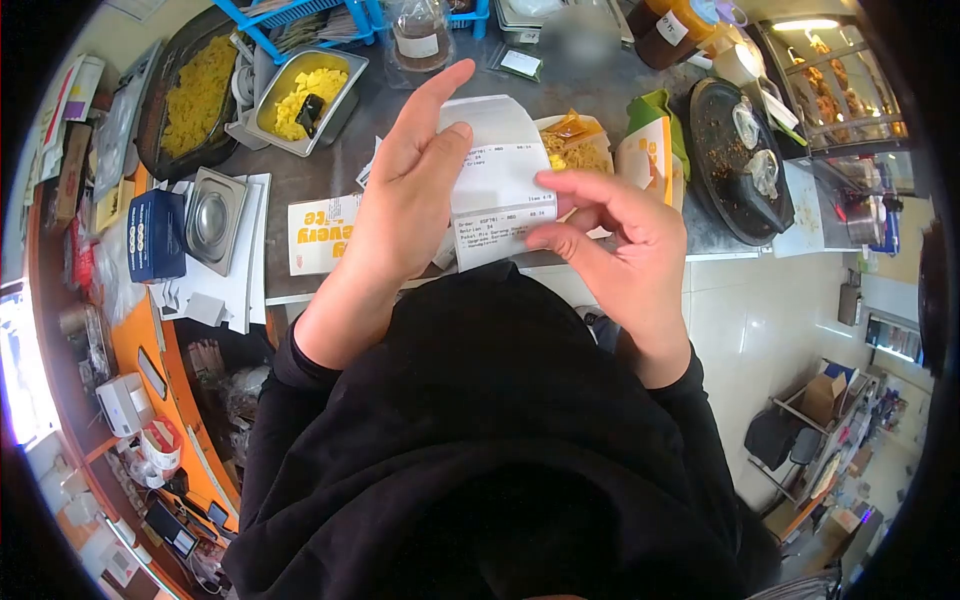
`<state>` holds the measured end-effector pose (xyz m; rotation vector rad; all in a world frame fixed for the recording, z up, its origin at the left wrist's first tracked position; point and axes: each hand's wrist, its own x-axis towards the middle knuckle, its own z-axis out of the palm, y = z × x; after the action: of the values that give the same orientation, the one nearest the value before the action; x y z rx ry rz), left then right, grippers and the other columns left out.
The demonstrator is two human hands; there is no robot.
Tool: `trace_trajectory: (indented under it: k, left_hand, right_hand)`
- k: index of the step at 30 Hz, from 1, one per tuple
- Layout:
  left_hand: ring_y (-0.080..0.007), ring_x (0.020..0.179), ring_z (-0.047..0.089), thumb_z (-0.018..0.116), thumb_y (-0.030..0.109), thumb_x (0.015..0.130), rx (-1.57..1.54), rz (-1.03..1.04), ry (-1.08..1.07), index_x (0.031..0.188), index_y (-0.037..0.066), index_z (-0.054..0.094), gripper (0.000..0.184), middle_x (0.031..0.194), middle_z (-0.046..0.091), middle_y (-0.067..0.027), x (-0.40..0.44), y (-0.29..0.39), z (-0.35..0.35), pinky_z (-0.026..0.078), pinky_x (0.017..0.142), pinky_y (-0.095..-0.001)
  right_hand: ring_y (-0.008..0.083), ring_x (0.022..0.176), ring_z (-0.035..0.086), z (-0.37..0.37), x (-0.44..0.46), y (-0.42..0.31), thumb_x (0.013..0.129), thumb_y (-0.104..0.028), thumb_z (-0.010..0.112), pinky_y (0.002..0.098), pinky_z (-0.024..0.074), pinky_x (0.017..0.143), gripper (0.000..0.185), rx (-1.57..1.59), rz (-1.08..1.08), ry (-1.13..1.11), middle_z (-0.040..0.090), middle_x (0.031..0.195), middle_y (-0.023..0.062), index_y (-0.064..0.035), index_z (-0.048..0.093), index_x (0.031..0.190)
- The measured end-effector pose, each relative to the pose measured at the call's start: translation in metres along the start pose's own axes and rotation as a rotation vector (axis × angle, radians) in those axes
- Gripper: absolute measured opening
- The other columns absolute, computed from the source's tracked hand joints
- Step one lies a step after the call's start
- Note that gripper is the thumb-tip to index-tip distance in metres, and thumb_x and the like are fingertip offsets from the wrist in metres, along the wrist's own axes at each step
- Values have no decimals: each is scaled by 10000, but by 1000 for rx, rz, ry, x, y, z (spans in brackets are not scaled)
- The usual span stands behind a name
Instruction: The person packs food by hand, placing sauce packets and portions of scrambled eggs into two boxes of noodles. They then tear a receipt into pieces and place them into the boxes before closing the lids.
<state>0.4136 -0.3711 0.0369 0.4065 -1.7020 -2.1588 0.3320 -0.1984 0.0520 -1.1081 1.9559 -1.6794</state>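
Observation:
A printed receipt strip (500,190) with folds across it stands in front of me above the counter edge. My left hand (415,180) has the strip's left edge against its palm and thumb, the index finger stretched upward. At the right edge, my right hand (625,235) has its thumb and curled fingers on the paper near a fold. Behind the strip sits an open box of noodles (580,150), partly covered by the paper and my right hand. A white carton with orange lettering (318,240) lies left of my left wrist.
Farther left are a steel pan of yellow food (305,95) and a black tray of yellow rice (200,95). A black lidded tray (735,160) and a glass food warmer (830,80) stand right. Blue baskets (300,20) line the back.

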Motion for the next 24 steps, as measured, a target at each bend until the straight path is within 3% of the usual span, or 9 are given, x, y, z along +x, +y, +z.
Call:
trace_trajectory:
  k: [7,13,24]
  left_hand:
    - [-58,875,499,414,69,957,-113,-67,24,1385,1,401,434,1061,561,-69,0,0,4,428,757,-216]
    - [-76,909,521,417,66,954,-173,-95,32,1378,0,408,430,1062,567,-78,1,-2,4,444,778,-234]
    - [-100,932,545,417,66,957,-219,-111,43,1369,1,418,418,1074,569,-99,0,1,3,462,808,-254]
  right_hand:
    - [140,732,704,0,3,2,765,56,691,232,514,641,267,-165,-90,-15,677,825,63,-22,674,1020]
    - [133,748,704,2,4,-3,776,71,671,230,520,668,197,-65,-8,-28,692,840,61,-9,660,956]
    - [119,768,692,1,2,-3,774,76,673,224,517,692,244,-35,12,-38,691,869,71,-18,666,1000]
